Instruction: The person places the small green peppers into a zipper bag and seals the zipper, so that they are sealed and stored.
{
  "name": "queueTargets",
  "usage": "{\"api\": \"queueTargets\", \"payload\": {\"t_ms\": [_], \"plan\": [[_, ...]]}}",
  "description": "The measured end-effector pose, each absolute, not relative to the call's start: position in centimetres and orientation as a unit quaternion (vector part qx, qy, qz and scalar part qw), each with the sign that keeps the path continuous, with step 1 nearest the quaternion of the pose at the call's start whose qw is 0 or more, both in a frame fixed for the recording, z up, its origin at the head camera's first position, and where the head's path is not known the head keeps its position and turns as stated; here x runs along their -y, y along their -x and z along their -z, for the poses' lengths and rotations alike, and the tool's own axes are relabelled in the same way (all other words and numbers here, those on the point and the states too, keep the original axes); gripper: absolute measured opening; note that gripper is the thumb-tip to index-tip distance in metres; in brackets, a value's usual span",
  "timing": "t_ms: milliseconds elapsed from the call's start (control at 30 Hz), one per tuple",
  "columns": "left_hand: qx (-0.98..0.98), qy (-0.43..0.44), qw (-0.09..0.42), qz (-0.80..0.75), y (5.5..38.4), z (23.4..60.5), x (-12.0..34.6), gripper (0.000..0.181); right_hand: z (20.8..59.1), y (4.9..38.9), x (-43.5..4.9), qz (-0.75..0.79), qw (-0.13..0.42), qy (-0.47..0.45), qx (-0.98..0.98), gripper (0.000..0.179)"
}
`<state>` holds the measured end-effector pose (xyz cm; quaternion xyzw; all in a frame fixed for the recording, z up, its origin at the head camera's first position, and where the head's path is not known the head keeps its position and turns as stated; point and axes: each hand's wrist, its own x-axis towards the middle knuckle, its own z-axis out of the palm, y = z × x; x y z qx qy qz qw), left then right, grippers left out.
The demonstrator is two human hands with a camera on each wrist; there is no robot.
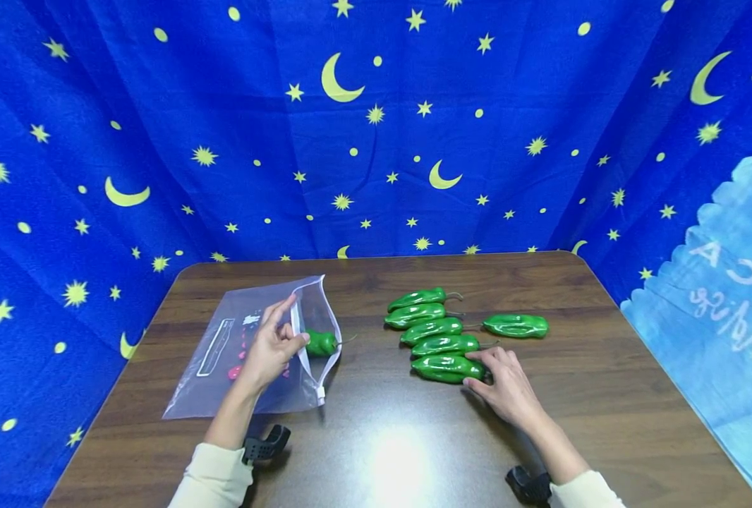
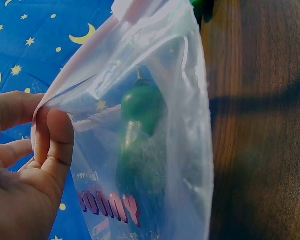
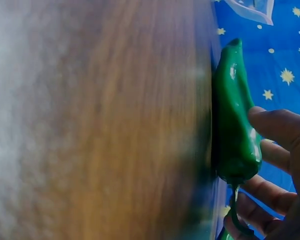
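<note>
My left hand pinches the upper edge of the mouth of a clear zip bag, holding it open. Inside, a green pepper lies with its stem pointing out of the opening; the left wrist view shows the pepper through the plastic. My right hand has thumb and fingers around the stem end of the nearest green pepper in a row. In the right wrist view, this pepper rests on the table, a fingertip against its side.
Several more green peppers lie side by side behind the gripped one. A single pepper lies to their right. Everything is on a brown wooden table, with a blue star-patterned cloth hanging behind it.
</note>
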<state>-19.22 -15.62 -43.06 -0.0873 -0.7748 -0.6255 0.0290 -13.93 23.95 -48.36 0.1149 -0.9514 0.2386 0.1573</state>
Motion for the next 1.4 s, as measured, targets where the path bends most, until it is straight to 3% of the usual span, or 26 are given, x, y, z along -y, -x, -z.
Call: {"api": "queueTargets", "payload": {"t_ms": [1400], "plan": [[0.759,0.084,0.057,0.643,19.1,43.02,15.55,0.079,49.38,12.9,-24.74,-0.257,0.131,-0.107,0.951,0.046]]}}
